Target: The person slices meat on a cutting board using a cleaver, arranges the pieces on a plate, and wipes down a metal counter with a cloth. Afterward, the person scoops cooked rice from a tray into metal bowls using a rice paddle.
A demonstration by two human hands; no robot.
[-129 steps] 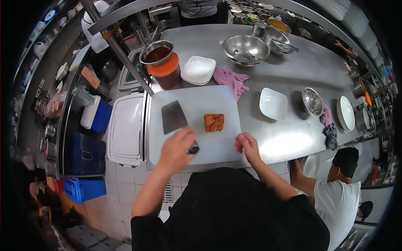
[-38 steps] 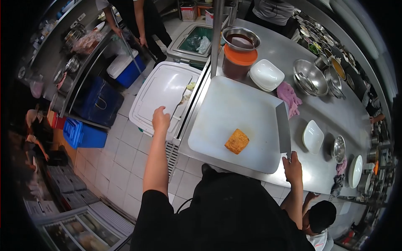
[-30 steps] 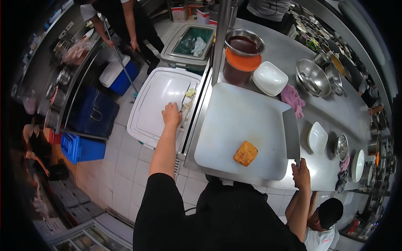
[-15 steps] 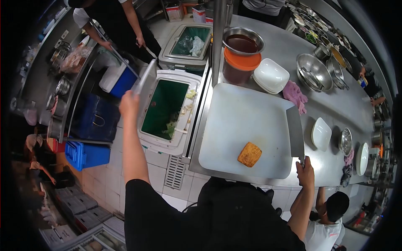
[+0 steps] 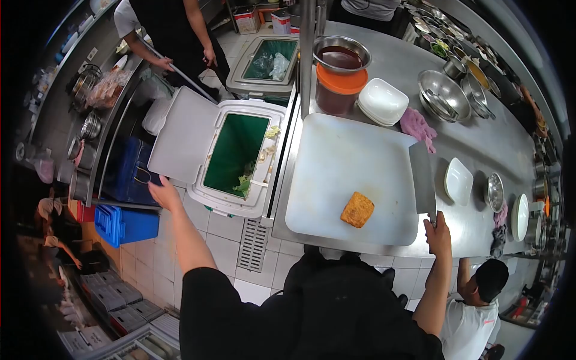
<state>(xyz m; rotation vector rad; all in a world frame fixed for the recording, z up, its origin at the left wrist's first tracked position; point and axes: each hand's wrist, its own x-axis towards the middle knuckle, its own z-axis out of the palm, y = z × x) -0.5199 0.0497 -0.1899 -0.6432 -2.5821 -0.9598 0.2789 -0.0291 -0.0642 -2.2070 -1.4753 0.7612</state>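
Note:
My right hand (image 5: 438, 235) is closed round the handle of a cleaver (image 5: 422, 180), whose broad blade lies along the right edge of a white cutting board (image 5: 342, 150). A browned, square block of food (image 5: 357, 210), resembling fried tofu, rests near the board's front edge. Out to the left, my left hand (image 5: 165, 193) is at the lower corner of a grey bin lid (image 5: 185, 135), fingers apart and not wrapped round it; whether they touch the lid I cannot tell. The lid is swung out from a bin (image 5: 275, 180) with a green inside and food scraps on its rim.
Behind the board stand an orange-lidded tub (image 5: 341, 84) with a steel bowl (image 5: 342, 54) of dark liquid on it, white dishes (image 5: 383, 101) and a pink cloth (image 5: 418, 127). A co-worker (image 5: 174, 36) holds a pole beyond the bins. Another person (image 5: 471, 306) is at lower right.
The bin lid has swung down to the left, from nearly upright to wide open. My left hand has moved down and left, its fingers loosening from the lid. My right hand keeps the cleaver.

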